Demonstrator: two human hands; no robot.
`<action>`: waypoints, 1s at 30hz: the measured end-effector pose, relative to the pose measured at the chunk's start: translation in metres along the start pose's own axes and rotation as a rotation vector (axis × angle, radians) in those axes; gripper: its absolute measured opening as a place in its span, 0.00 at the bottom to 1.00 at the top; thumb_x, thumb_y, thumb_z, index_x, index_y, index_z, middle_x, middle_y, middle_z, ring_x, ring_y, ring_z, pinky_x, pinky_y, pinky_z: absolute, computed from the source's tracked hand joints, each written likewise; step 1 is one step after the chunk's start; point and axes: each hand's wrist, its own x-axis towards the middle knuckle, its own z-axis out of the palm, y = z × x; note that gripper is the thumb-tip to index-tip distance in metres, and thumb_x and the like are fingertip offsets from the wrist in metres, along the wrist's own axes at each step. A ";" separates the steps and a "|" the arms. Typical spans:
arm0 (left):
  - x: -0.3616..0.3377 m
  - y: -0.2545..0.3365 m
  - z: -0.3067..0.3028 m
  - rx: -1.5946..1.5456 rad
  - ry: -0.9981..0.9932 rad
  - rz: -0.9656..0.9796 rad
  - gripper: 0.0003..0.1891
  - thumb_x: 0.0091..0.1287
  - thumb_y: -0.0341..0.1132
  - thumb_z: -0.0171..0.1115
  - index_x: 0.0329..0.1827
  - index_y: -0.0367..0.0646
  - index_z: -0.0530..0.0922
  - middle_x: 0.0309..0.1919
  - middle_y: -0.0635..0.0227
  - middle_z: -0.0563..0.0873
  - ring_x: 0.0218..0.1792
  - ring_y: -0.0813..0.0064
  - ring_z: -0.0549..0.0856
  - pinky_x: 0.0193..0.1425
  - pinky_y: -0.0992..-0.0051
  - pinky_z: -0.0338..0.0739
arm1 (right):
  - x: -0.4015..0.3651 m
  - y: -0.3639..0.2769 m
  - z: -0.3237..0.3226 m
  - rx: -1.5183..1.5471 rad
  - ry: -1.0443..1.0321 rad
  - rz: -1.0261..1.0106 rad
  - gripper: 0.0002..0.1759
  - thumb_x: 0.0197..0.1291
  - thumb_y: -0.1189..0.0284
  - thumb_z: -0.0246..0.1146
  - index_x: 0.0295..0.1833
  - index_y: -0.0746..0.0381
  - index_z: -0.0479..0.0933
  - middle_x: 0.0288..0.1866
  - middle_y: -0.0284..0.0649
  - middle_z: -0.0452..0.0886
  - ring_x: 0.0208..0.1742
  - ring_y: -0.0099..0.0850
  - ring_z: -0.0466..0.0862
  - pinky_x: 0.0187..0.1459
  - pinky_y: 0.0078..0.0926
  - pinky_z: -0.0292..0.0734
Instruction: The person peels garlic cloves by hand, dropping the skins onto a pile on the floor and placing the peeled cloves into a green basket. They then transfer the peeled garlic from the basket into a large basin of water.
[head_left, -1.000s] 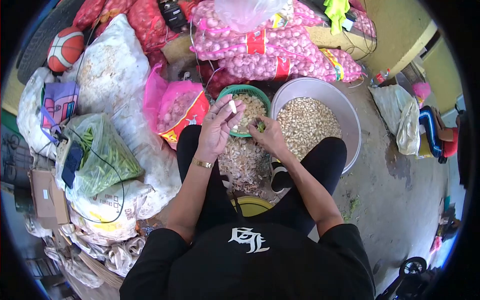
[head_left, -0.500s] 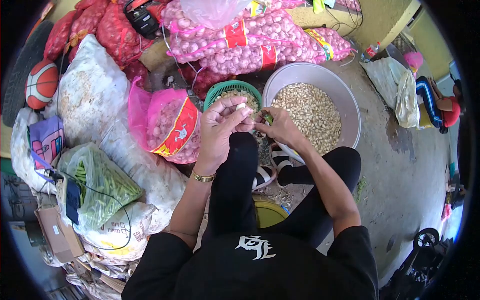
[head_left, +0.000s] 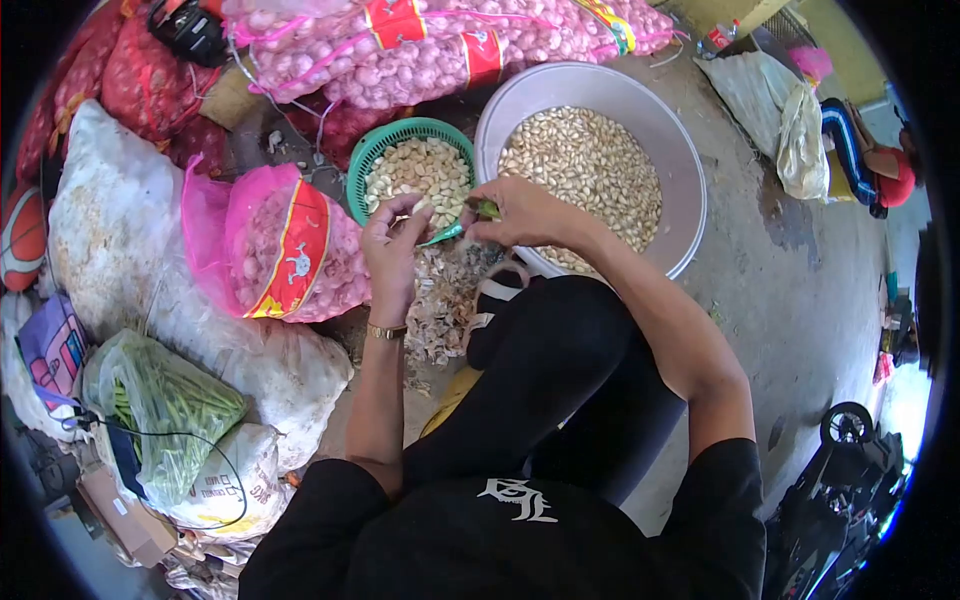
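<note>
My left hand (head_left: 393,250) is raised at the near edge of a green basket (head_left: 357,180) of pale peeled garlic cloves (head_left: 425,165). Its thumb and fingers pinch a whitish clove (head_left: 424,206), partly hidden by the fingertips. Close on the right, my right hand (head_left: 525,212) is closed around a small green thing (head_left: 488,209), perhaps a knife handle; no blade can be made out. That hand hangs over the near left rim of a large greyish tub (head_left: 690,165), which holds many unpeeled cloves (head_left: 590,170).
Papery peelings (head_left: 440,310) litter the floor below my hands. A pink mesh sack of garlic bulbs (head_left: 290,245) stands at left, beside white sacks (head_left: 110,210) and a bag of green vegetables (head_left: 165,400). Full garlic sacks (head_left: 430,60) lie behind. Another person (head_left: 880,165) sits far right.
The view has shifted, and my legs have swung right, uncovering the peelings on the floor. My left hand has moved from in front of my knee to the basket's edge; both hands keep their grip.
</note>
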 end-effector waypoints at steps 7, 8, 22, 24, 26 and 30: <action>0.024 -0.025 -0.002 0.115 0.007 -0.045 0.09 0.63 0.26 0.68 0.45 0.37 0.80 0.30 0.76 0.80 0.28 0.87 0.79 0.33 0.85 0.74 | 0.023 0.025 0.017 0.108 0.009 -0.078 0.12 0.52 0.73 0.69 0.42 0.65 0.81 0.33 0.41 0.85 0.36 0.29 0.85 0.40 0.28 0.79; 0.027 -0.027 -0.004 0.152 0.022 -0.056 0.09 0.63 0.26 0.68 0.45 0.38 0.80 0.30 0.76 0.79 0.28 0.87 0.78 0.33 0.85 0.74 | 0.027 0.026 0.020 0.113 -0.003 -0.084 0.12 0.52 0.73 0.69 0.42 0.65 0.81 0.33 0.41 0.85 0.36 0.29 0.85 0.40 0.28 0.79; 0.096 -0.092 -0.012 0.034 0.062 -0.095 0.20 0.64 0.28 0.68 0.58 0.35 0.77 0.41 0.69 0.82 0.37 0.82 0.81 0.44 0.82 0.77 | 0.035 0.065 0.007 0.020 -0.225 0.066 0.24 0.57 0.65 0.66 0.55 0.69 0.75 0.40 0.57 0.82 0.44 0.48 0.84 0.46 0.39 0.78; 0.096 -0.099 -0.011 -0.001 0.064 -0.112 0.24 0.64 0.29 0.68 0.62 0.33 0.73 0.46 0.68 0.81 0.45 0.78 0.81 0.53 0.80 0.76 | 0.028 0.084 0.012 0.104 -0.139 -0.044 0.24 0.61 0.63 0.64 0.56 0.70 0.72 0.39 0.57 0.81 0.42 0.47 0.83 0.45 0.38 0.77; 0.106 -0.115 -0.017 0.240 0.042 -0.125 0.25 0.65 0.30 0.67 0.64 0.32 0.72 0.49 0.71 0.79 0.50 0.76 0.80 0.58 0.80 0.73 | 0.015 0.095 0.003 0.146 -0.119 0.020 0.24 0.63 0.64 0.62 0.56 0.71 0.71 0.38 0.57 0.81 0.41 0.46 0.83 0.45 0.38 0.76; 0.097 -0.121 0.043 0.283 -0.120 -0.182 0.16 0.68 0.31 0.64 0.56 0.35 0.78 0.45 0.75 0.79 0.46 0.86 0.78 0.51 0.86 0.71 | -0.015 0.178 0.016 0.271 0.025 0.049 0.22 0.67 0.65 0.58 0.57 0.72 0.69 0.37 0.54 0.79 0.38 0.45 0.80 0.44 0.37 0.74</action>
